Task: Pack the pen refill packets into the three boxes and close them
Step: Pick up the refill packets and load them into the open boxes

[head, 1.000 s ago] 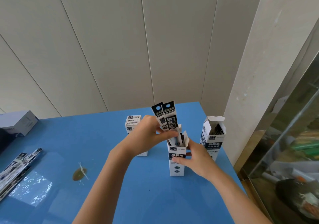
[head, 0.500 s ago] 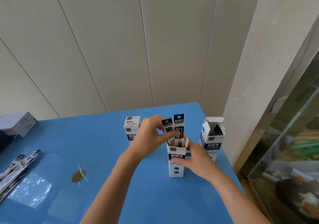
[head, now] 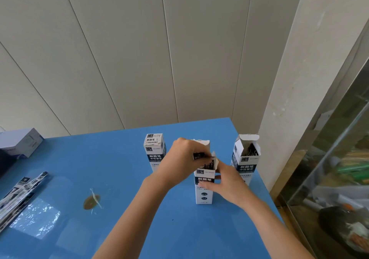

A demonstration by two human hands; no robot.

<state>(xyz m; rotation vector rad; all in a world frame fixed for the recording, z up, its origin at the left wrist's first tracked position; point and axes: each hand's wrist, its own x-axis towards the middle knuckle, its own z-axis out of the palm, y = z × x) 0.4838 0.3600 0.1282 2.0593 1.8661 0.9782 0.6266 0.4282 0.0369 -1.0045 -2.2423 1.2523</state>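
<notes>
Left hand (head: 183,158) pinches packets (head: 209,164) standing upright in box (head: 204,191) gripped by right hand (head: 229,185).

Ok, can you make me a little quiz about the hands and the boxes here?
1. True or false: the left box has its top closed.
2. Fill the gap: the left hand presses packets into the ___ box.
3. Pick one: where do the spare packets lie? A. on the left side of the blue table. B. on the floor. C. on a chair.

Key:
1. True.
2. Middle. The right hand holds that middle box.
3. A.
</notes>
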